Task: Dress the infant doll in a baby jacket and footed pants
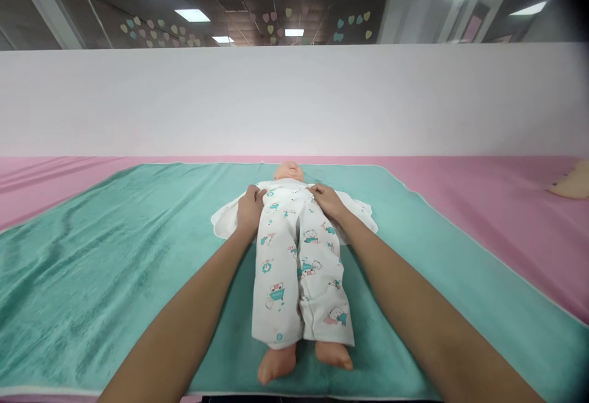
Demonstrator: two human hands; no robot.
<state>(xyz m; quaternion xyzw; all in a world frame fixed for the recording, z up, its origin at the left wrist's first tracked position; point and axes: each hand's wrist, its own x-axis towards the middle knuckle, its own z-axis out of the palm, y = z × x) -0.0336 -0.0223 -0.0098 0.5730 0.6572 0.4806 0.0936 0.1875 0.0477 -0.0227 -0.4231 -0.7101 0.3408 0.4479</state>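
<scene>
A baby doll (289,171) lies on its back, head away from me and bare feet toward me. It wears white printed pants (276,268) and a white top (225,216) whose sides spread out on the towel. My left hand (251,207) is at the waist's left side, its fingers closed on the pants' waistband. Across from it, my right hand (326,199) pinches the waistband on the right. Some fingertips of both hands are hidden by the cloth.
A teal towel (138,268) lies under the doll on a pink sheet (483,219). A low white wall (294,102) runs along the back, with glass above it. A beige object (573,181) is at the far right edge, partly cut off.
</scene>
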